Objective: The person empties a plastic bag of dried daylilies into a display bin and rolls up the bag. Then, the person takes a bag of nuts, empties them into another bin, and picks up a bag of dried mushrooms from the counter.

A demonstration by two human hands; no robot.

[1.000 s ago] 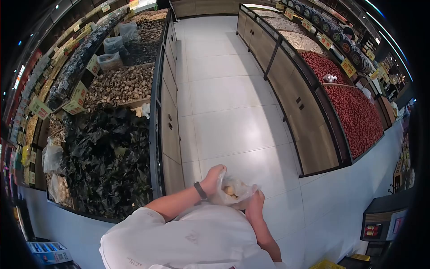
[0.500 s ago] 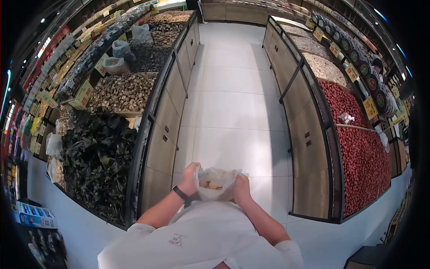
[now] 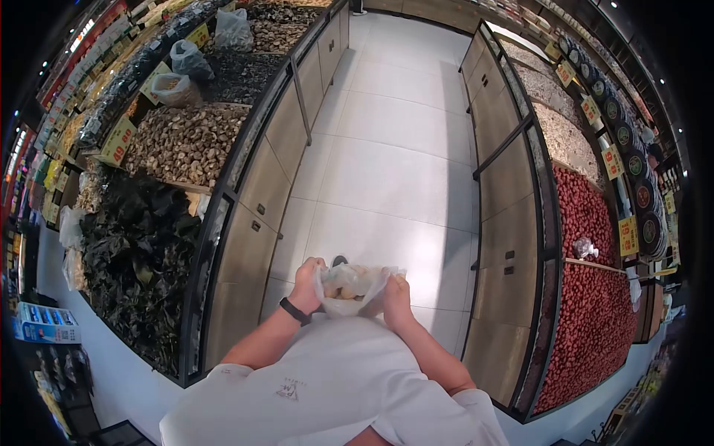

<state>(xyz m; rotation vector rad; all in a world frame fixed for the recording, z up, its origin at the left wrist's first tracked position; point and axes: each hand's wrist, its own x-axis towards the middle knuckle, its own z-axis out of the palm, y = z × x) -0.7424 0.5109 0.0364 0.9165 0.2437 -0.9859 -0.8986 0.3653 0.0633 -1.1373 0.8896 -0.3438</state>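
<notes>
A translucent plastic bag (image 3: 351,307) hangs in front of my chest with its mouth spread wide. Pale brown, lumpy pieces (image 3: 345,293) show inside it; their kind I cannot make out. My left hand (image 3: 305,285) grips the left side of the rim, fingers closed, and a dark band sits on that wrist. On the opposite side, my right hand (image 3: 397,299) is closed on the rim. The tip of a dark shoe (image 3: 340,260) peeks out just beyond the bag.
On the left, a bin counter holds dark dried seaweed (image 3: 137,256), dried mushrooms (image 3: 186,141) and several plastic bags (image 3: 177,91). On the right, bins hold red dates (image 3: 587,334) and pale goods (image 3: 565,141). A tiled aisle (image 3: 372,178) runs between wooden cabinets.
The view has shifted and tilted, so both counters sit differently in it. The shoe tip has come into sight past the bag. Both hands still hold the bag by its rim.
</notes>
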